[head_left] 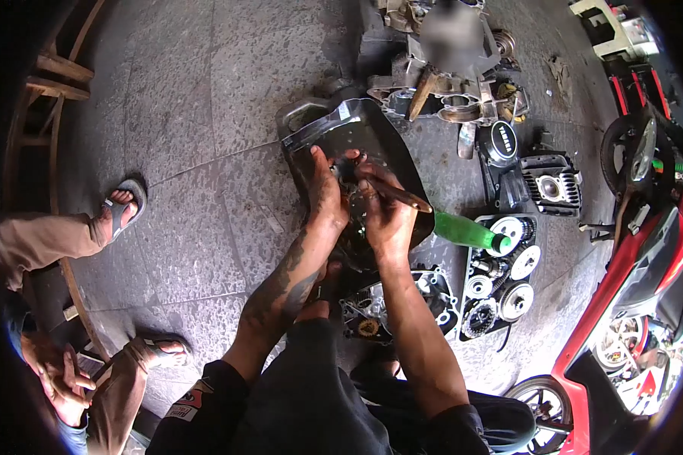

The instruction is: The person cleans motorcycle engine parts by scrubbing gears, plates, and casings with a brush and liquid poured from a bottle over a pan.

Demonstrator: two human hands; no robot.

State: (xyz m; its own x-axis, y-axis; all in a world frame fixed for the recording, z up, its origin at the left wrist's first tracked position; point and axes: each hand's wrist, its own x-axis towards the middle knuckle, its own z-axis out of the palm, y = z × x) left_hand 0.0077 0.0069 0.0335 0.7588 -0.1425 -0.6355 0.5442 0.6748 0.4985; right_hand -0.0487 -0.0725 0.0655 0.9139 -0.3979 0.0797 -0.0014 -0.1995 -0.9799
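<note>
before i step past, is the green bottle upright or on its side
the bottle is on its side, cap pointing toward the gears

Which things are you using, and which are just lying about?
In use:
- brown-handled tool, in the right hand
- black tray, beneath that and the left hand

Probably just lying about:
- green bottle
- YAMAHA cover
- finned metal part

And here's the black tray (393, 135), glossy, plastic by its look, with a smooth brown handle (404, 195) over it! Right of the tray, shiny translucent green plastic, the bottle (463, 230); beyond, a glossy red motorcycle panel (577, 356). Above the tray, dull, grimy metal castings (396, 83). All around it, rough, pitted grey floor (197, 98)!
</note>
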